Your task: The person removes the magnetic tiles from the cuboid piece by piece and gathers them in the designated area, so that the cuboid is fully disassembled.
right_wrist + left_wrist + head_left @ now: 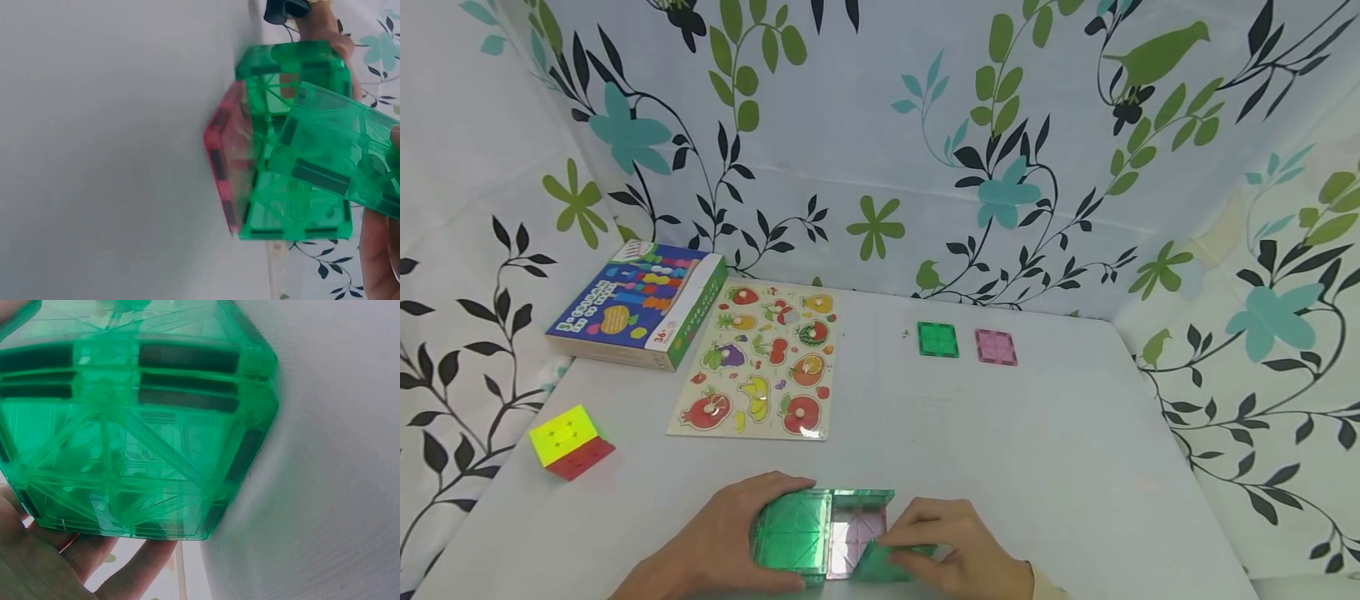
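My left hand (718, 529) grips a box built of green magnetic tiles (793, 533) from its left side, fingers at the far edge and thumb along the near edge. A pink magnetic tile (857, 533) lies at the box's right, on the table side, with a green tile (863, 499) standing along its far edge. Between thumb and fingers, my right hand (958, 533) pinches another green magnetic tile (331, 147), tilted at the near right of the pink one. Whether this tile touches the structure I cannot tell.
Beyond the hands lie a loose green tile (937, 340) and a loose pink tile (996, 347). At the left are a fruit puzzle board (786, 379), a blue boxed game (625, 296) and a yellow-and-red puzzle cube (568, 442). A patterned cloth (850, 150) hangs behind the white table (1037, 442).
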Demonstrator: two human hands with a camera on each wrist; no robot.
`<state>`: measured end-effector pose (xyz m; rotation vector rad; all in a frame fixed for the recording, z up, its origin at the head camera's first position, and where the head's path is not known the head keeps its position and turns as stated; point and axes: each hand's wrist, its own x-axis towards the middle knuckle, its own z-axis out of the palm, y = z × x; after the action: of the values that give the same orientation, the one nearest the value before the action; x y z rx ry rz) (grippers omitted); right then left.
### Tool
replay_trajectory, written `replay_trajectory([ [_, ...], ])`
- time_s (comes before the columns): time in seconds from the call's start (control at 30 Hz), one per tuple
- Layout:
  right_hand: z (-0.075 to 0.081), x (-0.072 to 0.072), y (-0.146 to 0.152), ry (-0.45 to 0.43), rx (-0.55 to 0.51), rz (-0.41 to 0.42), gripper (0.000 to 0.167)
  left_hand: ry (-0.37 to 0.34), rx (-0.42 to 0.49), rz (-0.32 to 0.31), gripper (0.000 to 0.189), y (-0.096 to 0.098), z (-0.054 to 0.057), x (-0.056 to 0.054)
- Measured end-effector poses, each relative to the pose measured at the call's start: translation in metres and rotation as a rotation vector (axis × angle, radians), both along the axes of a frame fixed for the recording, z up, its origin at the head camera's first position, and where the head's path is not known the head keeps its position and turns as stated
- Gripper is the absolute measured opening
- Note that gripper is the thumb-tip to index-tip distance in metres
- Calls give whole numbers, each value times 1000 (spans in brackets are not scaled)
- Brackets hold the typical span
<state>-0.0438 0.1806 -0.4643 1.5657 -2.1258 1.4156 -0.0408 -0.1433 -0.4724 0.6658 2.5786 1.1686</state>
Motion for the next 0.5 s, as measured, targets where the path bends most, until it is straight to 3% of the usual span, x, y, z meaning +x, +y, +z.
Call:
replay_trajectory([
  [0.27,15,-18,29,-106,-69,-79,42,-8,-12,6,87,-1,0,0],
  [0.4,26,-36,54,-175,-61,-191,41,-12,14,0,86,-1,-1,0],
  [0.5,31,-54,78,-222,-33,-320,38,-13,31,-7,85,-1,-2,0],
])
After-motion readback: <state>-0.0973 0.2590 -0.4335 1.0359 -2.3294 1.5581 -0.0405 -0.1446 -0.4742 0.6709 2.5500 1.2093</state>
